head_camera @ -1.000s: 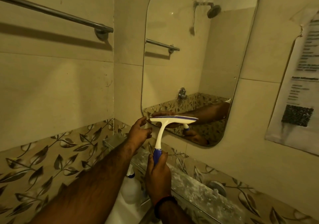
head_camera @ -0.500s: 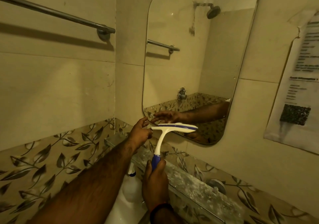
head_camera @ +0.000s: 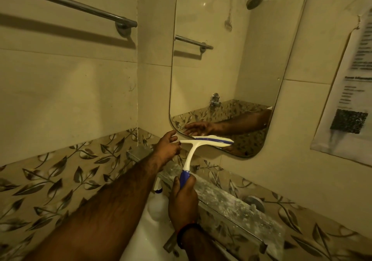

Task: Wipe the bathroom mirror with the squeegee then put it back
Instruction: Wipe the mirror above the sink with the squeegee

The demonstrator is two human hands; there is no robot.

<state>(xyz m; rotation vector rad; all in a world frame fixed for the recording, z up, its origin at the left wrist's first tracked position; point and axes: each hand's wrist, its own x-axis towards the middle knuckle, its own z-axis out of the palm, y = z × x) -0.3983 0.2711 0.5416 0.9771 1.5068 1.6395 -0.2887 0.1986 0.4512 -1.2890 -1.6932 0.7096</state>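
A white squeegee (head_camera: 198, 146) with a blue handle stands upright before the lower edge of the rounded wall mirror (head_camera: 223, 63). My right hand (head_camera: 184, 202) grips the blue handle from below. The blade lies level across the mirror's bottom left corner. My left hand (head_camera: 168, 147) reaches to the blade's left end, fingers loosely spread and touching or nearly touching it. Both arms show reflected in the mirror's lower part.
A dusty glass shelf (head_camera: 225, 202) runs under the mirror. A white bottle (head_camera: 158, 205) stands on the white basin (head_camera: 149, 242) below. A metal towel bar (head_camera: 66, 5) crosses the left wall. A printed paper sheet (head_camera: 350, 91) hangs right of the mirror.
The squeegee has slid down the mirror, from above its bottom edge to right at it. My left hand stays by the blade's left end.
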